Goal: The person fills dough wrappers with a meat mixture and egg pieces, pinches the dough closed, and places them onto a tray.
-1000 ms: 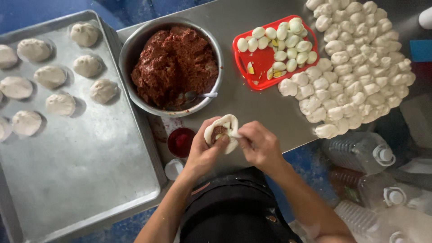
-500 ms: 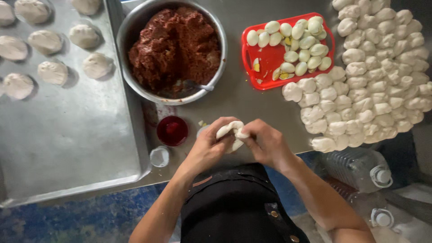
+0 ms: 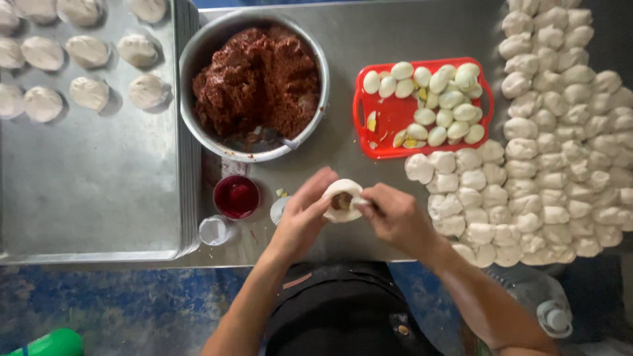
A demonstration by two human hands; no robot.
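Left hand cups dough round, keeps filling in. Right hand pinches rim shut. Meat bowl, egg tray within reach.

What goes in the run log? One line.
left hand: cups bun | right hand: pinches bun | bowl: filling | tray: eggs
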